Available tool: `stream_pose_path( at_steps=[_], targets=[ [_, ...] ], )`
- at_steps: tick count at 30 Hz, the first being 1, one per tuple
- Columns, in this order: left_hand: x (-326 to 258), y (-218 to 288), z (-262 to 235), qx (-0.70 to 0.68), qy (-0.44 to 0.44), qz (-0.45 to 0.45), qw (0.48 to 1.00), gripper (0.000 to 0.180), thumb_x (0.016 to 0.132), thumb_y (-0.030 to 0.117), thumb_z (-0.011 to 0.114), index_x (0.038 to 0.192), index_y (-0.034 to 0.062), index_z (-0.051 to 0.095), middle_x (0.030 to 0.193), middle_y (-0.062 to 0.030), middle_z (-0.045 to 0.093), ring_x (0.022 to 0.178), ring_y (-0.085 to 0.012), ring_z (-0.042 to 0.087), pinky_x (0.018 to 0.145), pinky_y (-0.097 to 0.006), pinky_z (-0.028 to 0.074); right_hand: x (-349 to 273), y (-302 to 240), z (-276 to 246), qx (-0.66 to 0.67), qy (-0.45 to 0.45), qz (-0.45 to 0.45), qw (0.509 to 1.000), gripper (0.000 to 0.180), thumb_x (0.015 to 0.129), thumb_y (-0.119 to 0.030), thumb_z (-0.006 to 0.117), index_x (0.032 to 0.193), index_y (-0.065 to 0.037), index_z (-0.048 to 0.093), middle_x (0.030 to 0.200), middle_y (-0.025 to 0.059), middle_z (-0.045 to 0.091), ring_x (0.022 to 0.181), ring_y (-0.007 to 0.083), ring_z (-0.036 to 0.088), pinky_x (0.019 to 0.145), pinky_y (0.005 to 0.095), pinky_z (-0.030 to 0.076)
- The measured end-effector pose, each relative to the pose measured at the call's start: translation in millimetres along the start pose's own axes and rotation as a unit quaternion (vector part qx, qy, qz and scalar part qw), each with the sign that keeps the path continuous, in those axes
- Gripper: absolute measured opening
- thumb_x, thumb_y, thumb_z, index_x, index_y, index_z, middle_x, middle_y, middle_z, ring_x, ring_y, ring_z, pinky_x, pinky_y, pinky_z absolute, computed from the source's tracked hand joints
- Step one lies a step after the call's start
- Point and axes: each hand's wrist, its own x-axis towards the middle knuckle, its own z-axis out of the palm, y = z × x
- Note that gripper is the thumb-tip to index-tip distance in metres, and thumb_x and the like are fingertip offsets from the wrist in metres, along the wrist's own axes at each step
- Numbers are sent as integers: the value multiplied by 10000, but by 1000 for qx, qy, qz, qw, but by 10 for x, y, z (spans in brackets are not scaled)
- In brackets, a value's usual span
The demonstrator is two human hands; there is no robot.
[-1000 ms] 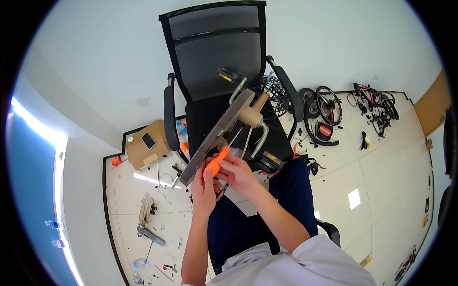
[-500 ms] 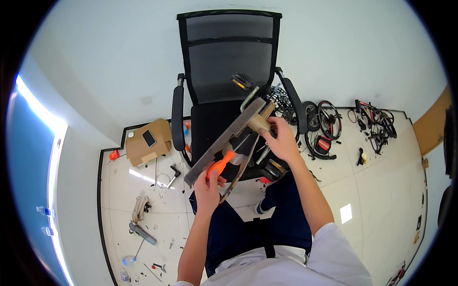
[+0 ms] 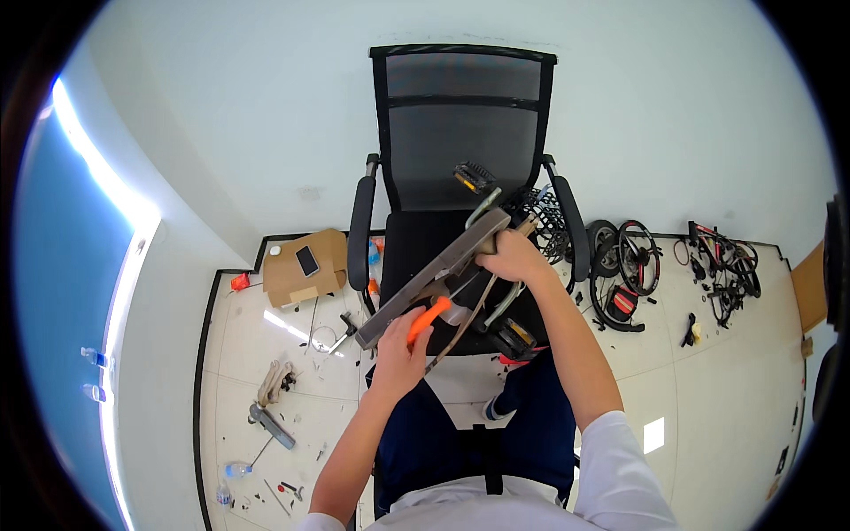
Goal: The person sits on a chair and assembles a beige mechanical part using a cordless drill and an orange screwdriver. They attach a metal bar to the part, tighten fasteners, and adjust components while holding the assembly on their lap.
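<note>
My left hand (image 3: 398, 358) is closed around the orange handle of a screwdriver (image 3: 429, 320), beside the lower end of a long grey metal bar (image 3: 434, 276). The bar belongs to a bicycle part that lies slanted over the chair seat. With fingers bent, my right hand (image 3: 515, 257) grips the upper part of this bicycle assembly; its fingertips are partly hidden. One black pedal (image 3: 475, 177) sticks out above, and another pedal (image 3: 513, 339) sits at the lower right, near my knee. The screwdriver's tip cannot be made out clearly.
A black mesh office chair (image 3: 462, 150) stands before me. Left on the floor are cardboard (image 3: 288, 281) with a phone (image 3: 307, 260), a grey tool (image 3: 272, 427) and plastic bottles (image 3: 237, 470). Bicycle wheels (image 3: 637, 257) and a bike frame (image 3: 722, 257) lie to the right.
The whole view has shifted, so the chair and floor items appear lower and farther right. The screwdriver handle now tilts more upright in my left hand. My right hand still grips the bicycle part.
</note>
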Motion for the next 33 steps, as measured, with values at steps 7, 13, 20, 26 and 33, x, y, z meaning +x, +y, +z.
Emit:
stream_pose_path(
  at_steps=[7,13,20,26,33],
  targets=[
    [52,-146,49,-360,-49,-378,852,427,1065,364,436,1136,-19,612,732,-91,603,408,-95,449,348,-241,279,-101,9,196,11,41,6,999,600,753,-348,712,1103,114,560,1141,286,627,1062,418,633,933,443,513],
    [9,39,90,-53,-14,-98,994,277,943,137,646,1193,21,629,884,-120,618,644,-217,608,569,-292,462,-117,59,205,43,71,4,997,580,800,-410,663,1098,79,570,1078,303,651,1029,452,638,909,465,504],
    [-34,127,109,15,-11,-21,1000,357,848,76,727,1196,45,653,983,-138,625,892,-332,620,754,-347,512,-71,114,174,72,28,23,997,590,860,-467,525,1090,75,568,1168,262,626,1115,414,599,945,468,476],
    [4,122,141,-36,-41,-72,996,348,899,186,711,1200,16,672,962,-121,699,680,-220,646,643,-286,512,-85,36,147,83,29,25,996,578,860,-451,535,1096,75,568,1165,273,623,1113,420,597,947,469,474],
    [160,142,84,-358,-81,-433,823,334,933,249,704,1088,-47,698,737,-18,622,462,-32,421,414,-209,295,-41,162,239,85,56,1,995,610,865,-446,575,1184,74,556,981,302,676,975,446,662,873,454,506]
  ],
)
